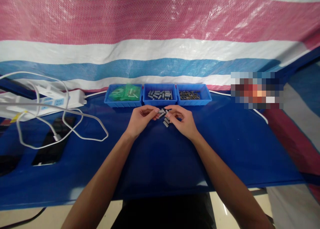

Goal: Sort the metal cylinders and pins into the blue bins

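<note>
My left hand (141, 119) and my right hand (182, 120) meet over the blue table cover (160, 155), just in front of the middle bin. Both have their fingers pinched round small grey metal cylinders (163, 117). A few of these pieces hang or lie between my fingertips. Behind them stand three blue bins in a row: the left bin (123, 95) holds green plastic bags, the middle bin (160, 95) holds more grey cylinders, and the right bin (193, 94) holds thin dark screws or pins.
A white power strip (60, 99) with looping white cables (75, 125) lies at the left. Two dark phones (51, 145) rest beside it. A striped tarp (160, 39) hangs behind the table. The table's front edge runs near my elbows.
</note>
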Tool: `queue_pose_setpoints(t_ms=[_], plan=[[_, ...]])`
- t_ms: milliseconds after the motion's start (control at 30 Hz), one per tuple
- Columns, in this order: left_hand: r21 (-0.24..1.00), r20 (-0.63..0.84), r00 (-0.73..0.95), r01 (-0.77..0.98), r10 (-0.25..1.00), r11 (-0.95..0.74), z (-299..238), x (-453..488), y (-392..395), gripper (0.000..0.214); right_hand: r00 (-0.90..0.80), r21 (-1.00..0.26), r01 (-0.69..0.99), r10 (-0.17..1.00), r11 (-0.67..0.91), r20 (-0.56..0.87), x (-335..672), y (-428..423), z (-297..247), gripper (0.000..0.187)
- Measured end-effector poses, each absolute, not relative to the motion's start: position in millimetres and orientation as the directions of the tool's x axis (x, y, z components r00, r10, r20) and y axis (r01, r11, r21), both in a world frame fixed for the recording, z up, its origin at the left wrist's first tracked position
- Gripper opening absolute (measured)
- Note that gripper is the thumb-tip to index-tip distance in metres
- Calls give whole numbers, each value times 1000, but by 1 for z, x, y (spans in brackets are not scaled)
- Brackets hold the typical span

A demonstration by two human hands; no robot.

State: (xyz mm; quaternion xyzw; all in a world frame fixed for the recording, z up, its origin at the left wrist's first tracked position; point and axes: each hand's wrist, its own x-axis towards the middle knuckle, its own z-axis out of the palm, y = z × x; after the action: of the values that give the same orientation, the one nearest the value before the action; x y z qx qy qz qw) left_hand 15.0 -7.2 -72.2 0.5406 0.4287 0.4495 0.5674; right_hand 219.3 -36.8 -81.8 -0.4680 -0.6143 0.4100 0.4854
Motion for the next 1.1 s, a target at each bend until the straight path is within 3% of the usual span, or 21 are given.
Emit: queue_pose_setpoints(t_ms=[300, 533, 767, 867, 933, 1033, 1100], plan=[[995, -27, 159, -92, 987, 42, -76, 12, -6, 39, -91, -969, 140, 977, 204, 193, 220, -35, -85, 28], [979, -43, 234, -185, 971, 88, -74, 15, -9, 36, -113, -983, 58, 980, 171, 164, 219, -35, -85, 33], [986, 0, 287, -161, 958, 48, -73, 15, -11, 34, -116, -990, -11, 983, 142, 143, 212, -36, -87, 27], [998, 44, 286, -58, 957, -28, -73, 12, -10, 31, -79, -989, -31, 986, 142, 144, 211, -34, -87, 25], [978, 125, 250, 135, 960, -162, -75, 9, -8, 24, -37, -988, -16, 988, 151, 151, 210, -31, -86, 25], [778, 316, 270, 475, 910, -411, -81, 4, -6, 20, 26, -981, 18, 981, 191, 191, 206, -24, -83, 23], [636, 406, 336, 564, 850, -527, -86, 3, -6, 22, 26, -971, 20, 971, 237, 238, 202, -19, -81, 28]])
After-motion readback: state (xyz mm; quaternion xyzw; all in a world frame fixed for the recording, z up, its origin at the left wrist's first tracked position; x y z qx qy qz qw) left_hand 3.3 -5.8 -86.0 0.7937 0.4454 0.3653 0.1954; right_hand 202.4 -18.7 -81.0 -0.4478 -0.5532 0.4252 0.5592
